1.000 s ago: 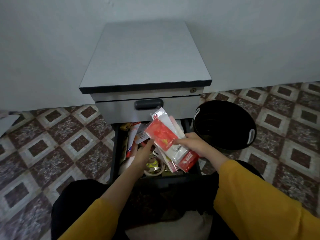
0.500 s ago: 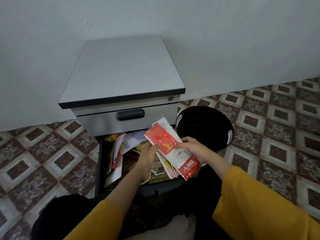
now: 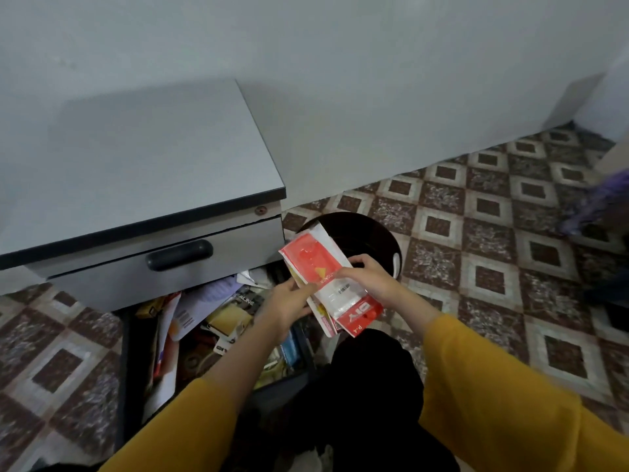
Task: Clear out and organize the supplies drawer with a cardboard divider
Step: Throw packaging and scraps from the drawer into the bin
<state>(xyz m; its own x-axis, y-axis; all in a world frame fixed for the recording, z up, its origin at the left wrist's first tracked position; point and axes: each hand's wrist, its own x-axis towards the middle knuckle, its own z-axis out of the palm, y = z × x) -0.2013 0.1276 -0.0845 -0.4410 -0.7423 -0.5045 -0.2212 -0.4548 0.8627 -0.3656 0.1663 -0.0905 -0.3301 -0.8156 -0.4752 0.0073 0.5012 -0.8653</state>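
Head view showed my left grip point(image 3: 286, 310) curled round the lower left edge of a stack of red-and-white packets point(image 3: 315, 262), thumb on top, while my right grip point(image 3: 372, 281) pinched its right edge. I held the stack tilted above the right side of the open drawer point(image 3: 122, 356), just in front of the black bin point(image 3: 376, 235). That drawer, crammed with papers and cartons, sat beneath the closed upper drawer point(image 3: 112, 281) of the grey cabinet point(image 3: 136, 158).
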